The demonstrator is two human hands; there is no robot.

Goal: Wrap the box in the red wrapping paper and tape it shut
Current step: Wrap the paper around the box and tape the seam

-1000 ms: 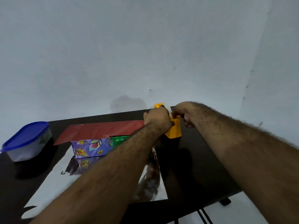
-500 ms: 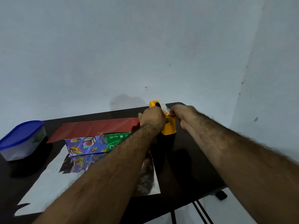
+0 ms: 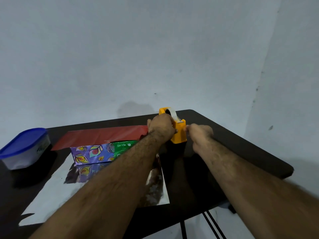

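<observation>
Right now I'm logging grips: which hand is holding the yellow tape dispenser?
The left hand grips the yellow tape dispenser; the right hand sits just beside it.

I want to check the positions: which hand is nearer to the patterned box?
The left hand. It holds the yellow tape dispenser just beyond the right end of the box. The right hand is on the dispenser's far side, farther from the box.

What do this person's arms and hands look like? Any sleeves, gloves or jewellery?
Both forearms are bare and hairy, with no sleeve in view. The left hand and right hand wear no gloves, and no watch, ring or bracelet shows on them.
</observation>
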